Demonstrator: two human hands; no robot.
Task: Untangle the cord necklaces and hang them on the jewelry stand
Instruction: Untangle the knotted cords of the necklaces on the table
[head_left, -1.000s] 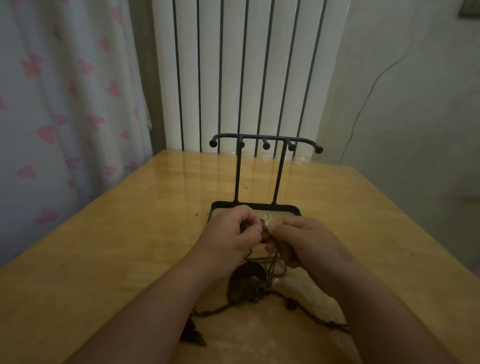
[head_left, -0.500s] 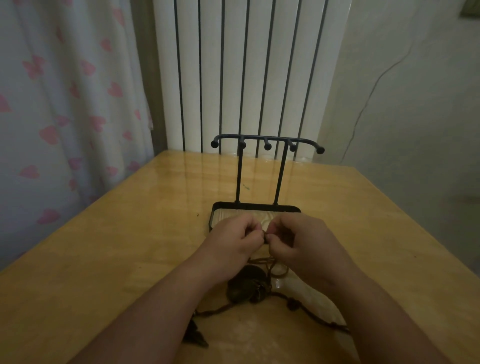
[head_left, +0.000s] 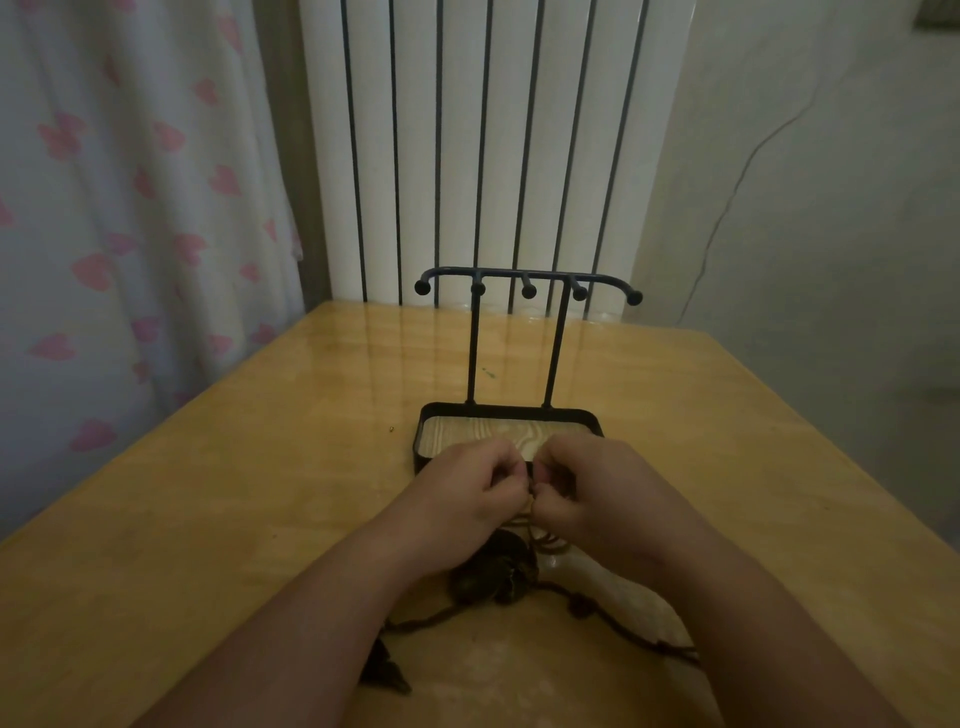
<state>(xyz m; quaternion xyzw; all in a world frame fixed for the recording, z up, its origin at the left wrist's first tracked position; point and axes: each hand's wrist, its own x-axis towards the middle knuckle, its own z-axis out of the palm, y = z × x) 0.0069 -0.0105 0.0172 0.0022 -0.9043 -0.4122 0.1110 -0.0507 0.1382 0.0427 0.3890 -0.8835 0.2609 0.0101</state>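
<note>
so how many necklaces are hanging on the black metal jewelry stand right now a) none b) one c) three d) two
a: every hook of the black metal jewelry stand is bare; the dark brown cord necklaces lie tangled on the yellow wooden table, pinched by the left hand and the right hand.

Probably a home, heart-print curtain (head_left: 130, 218), radiator (head_left: 488, 145), wooden table (head_left: 234, 493)
</note>
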